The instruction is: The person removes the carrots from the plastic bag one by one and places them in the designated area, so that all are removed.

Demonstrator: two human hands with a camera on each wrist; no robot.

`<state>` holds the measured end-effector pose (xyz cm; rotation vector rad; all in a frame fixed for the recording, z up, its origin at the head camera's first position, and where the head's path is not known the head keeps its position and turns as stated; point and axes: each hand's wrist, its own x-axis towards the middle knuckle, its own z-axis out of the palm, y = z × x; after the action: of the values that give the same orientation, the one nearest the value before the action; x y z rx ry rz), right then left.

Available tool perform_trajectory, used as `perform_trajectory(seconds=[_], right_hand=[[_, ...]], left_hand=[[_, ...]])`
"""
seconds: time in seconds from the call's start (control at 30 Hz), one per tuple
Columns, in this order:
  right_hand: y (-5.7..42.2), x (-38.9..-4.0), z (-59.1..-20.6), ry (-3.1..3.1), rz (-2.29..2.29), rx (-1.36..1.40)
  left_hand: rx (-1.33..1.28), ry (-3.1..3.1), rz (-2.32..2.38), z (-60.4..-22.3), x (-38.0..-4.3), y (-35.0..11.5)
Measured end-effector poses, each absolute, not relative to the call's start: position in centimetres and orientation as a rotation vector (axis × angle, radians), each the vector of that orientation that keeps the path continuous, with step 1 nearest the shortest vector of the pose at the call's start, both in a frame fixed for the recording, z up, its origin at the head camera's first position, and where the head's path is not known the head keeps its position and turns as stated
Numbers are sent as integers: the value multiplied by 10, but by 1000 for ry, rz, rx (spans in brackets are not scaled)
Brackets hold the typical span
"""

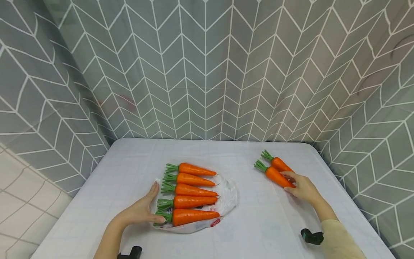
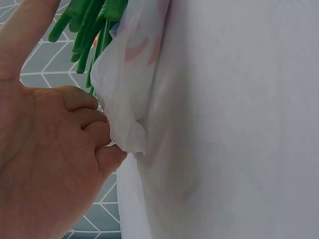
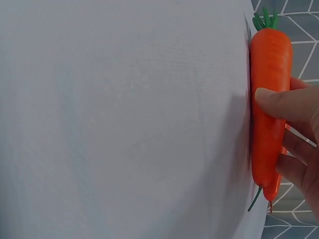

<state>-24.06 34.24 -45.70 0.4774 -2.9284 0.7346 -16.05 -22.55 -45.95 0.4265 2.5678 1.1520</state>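
Note:
Several orange carrots [image 1: 194,201] with green tops lie side by side on a clear plastic bag [image 1: 229,196] left of the table's middle. My left hand [image 1: 137,209] spreads along the bag's left edge, thumb at the green top [image 1: 166,217] of the nearest carrot. In the left wrist view, the fingers of this hand [image 2: 55,134] touch the crumpled bag edge [image 2: 124,119]. On the right, my right hand [image 1: 302,185] grips a carrot [image 1: 275,176], thumb across its near side [image 3: 271,144]. Another carrot [image 1: 280,164] lies right behind it, partly hidden by the first.
A white cloth [image 1: 252,230] covers the table. Patterned grey curtains [image 1: 207,72] stand behind it and on both sides. Dark devices are at the left wrist [image 1: 130,253] and the right wrist [image 1: 312,237]. Pale tiles [image 1: 26,201] show at the far left.

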Motion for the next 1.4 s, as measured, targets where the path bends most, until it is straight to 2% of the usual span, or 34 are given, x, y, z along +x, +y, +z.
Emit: perform_trajectory(seconds=[0.3, 1.0, 1.4], right_hand=[[339, -241, -458, -2959, 628, 363], [336, -233, -443, -2920, 644, 297], [299, -228, -428, -2792, 842, 577]], left_hand=[[419, 2569, 1144, -460, -160, -226], [443, 2580, 1155, -458, -161, -228], [435, 2593, 1165, -463, -162, -229]])
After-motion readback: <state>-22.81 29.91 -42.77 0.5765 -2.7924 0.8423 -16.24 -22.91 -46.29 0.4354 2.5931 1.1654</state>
